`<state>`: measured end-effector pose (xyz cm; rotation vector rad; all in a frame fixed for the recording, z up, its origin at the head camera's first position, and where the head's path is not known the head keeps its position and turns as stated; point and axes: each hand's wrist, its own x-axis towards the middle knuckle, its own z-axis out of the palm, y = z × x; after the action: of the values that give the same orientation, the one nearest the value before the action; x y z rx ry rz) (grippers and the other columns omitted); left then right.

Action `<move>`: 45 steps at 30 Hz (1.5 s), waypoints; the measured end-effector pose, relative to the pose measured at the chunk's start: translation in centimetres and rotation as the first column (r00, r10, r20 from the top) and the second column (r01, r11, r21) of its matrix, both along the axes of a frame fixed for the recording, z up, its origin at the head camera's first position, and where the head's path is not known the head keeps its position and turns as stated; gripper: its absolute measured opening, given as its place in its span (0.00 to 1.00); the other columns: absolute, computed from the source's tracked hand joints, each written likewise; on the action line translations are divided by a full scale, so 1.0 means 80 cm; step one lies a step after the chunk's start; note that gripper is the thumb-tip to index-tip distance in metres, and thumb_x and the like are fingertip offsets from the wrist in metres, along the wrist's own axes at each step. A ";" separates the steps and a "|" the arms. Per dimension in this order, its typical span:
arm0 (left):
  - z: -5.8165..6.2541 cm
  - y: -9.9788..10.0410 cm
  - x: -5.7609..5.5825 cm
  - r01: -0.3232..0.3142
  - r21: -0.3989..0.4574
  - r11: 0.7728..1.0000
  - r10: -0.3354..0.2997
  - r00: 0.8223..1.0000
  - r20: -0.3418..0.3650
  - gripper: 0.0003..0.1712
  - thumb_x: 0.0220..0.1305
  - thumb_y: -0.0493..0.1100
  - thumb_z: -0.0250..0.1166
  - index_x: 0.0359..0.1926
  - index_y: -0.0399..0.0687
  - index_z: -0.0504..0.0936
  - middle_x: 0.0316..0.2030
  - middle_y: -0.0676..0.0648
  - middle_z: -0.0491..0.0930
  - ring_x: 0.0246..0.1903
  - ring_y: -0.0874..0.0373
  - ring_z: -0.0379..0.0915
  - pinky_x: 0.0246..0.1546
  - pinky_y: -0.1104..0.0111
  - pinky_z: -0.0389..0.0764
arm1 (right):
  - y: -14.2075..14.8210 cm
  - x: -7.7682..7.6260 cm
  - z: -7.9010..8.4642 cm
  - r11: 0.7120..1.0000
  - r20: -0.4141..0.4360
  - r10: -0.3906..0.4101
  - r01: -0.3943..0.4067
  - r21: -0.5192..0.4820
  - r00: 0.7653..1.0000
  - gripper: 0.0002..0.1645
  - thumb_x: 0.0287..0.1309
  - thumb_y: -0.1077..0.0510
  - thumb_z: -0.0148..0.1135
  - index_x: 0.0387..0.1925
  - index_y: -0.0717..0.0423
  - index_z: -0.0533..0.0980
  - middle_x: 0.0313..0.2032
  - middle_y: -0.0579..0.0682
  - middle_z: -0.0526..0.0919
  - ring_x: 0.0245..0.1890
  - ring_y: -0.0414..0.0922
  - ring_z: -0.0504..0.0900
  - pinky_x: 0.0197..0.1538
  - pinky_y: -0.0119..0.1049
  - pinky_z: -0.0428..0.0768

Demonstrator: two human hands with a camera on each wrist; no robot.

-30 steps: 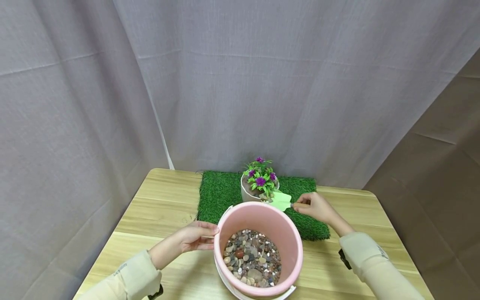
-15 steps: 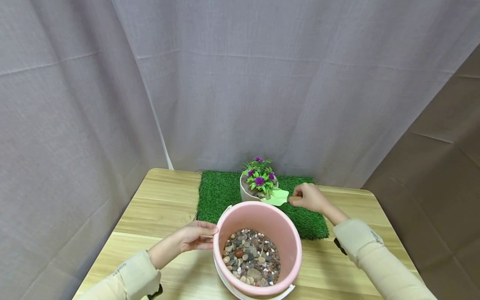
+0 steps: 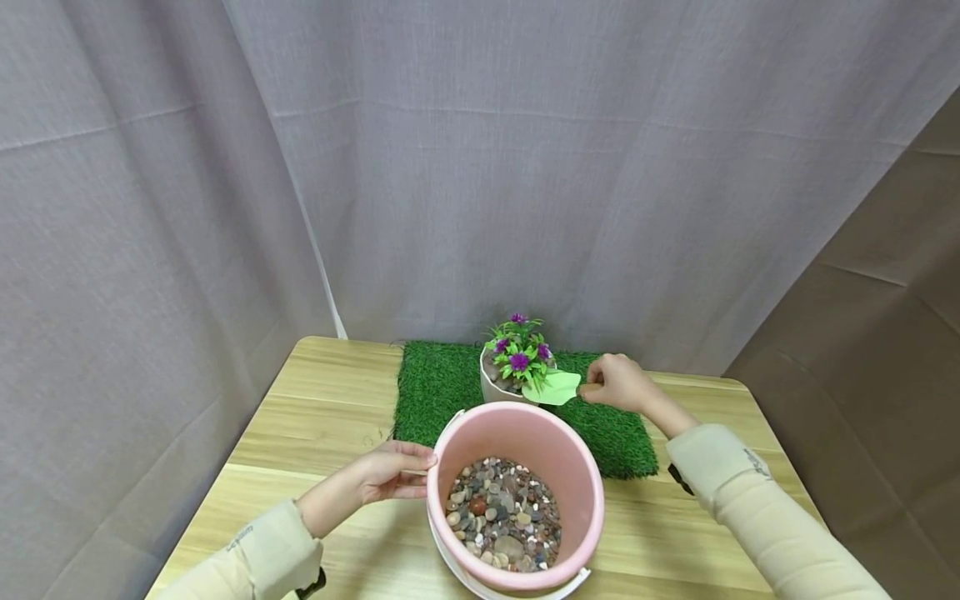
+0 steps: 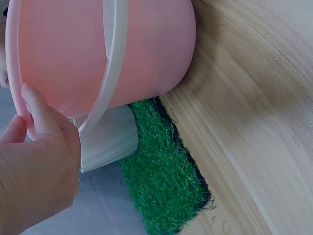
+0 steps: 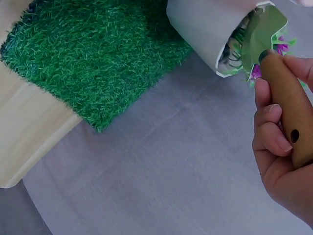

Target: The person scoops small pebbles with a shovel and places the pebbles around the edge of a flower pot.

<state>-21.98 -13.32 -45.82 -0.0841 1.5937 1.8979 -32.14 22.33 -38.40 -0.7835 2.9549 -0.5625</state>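
My left hand [image 3: 393, 472] pinches the left rim of a pink bucket [image 3: 588, 500], thumb on one side and fingers on the other. Pebbles [image 3: 504, 517] of mixed colours cover the bucket's bottom. In my right hand [image 3: 621, 385] is the wooden handle [image 5: 288, 103] of a small trowel with a light green blade [image 3: 553, 388]. The blade is tilted at the near right rim of a white flowerpot [image 3: 492, 391]. Purple flowers [image 3: 518, 362] with green leaves stand in the pot. Whether anything lies on the blade is hard to tell.
A green artificial grass mat [image 3: 435, 392] lies under the pot on the wooden table [image 3: 322, 400]. The bucket's white handle [image 4: 115, 58] hangs down along its side. Grey curtains [image 3: 480, 183] rise behind the table.
My right hand has moved slightly up and left with the trowel, and the blade has tilted at the pot's rim. My left hand keeps its place on the bucket.
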 end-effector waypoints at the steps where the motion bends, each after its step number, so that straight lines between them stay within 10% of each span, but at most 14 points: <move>1: 0.000 0.000 0.000 0.000 0.002 1.000 0.000 1.000 0.001 0.16 0.64 0.34 0.57 0.51 0.30 0.73 0.28 0.50 0.80 0.28 0.64 0.79 0.40 0.71 0.88 | 0.001 0.001 0.002 1.000 0.002 -0.002 0.002 0.001 1.000 0.22 0.48 0.62 0.64 0.09 0.50 0.63 0.11 0.39 0.57 0.14 0.35 0.54 0.20 0.23 0.56; 45: 0.002 0.001 -0.001 -0.013 0.034 0.999 0.012 0.999 0.048 0.14 0.63 0.35 0.58 0.50 0.33 0.76 0.29 0.49 0.82 0.30 0.63 0.80 0.41 0.71 0.88 | 0.025 0.068 0.065 0.990 -0.039 0.143 -0.142 0.025 0.989 0.03 0.46 0.62 0.67 0.26 0.53 0.80 0.17 0.37 0.73 0.17 0.30 0.64 0.20 0.22 0.70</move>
<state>-22.03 -13.23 -45.62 -0.1247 1.5319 1.9175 -26.71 24.30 -33.17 -1.0054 2.9043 -0.5101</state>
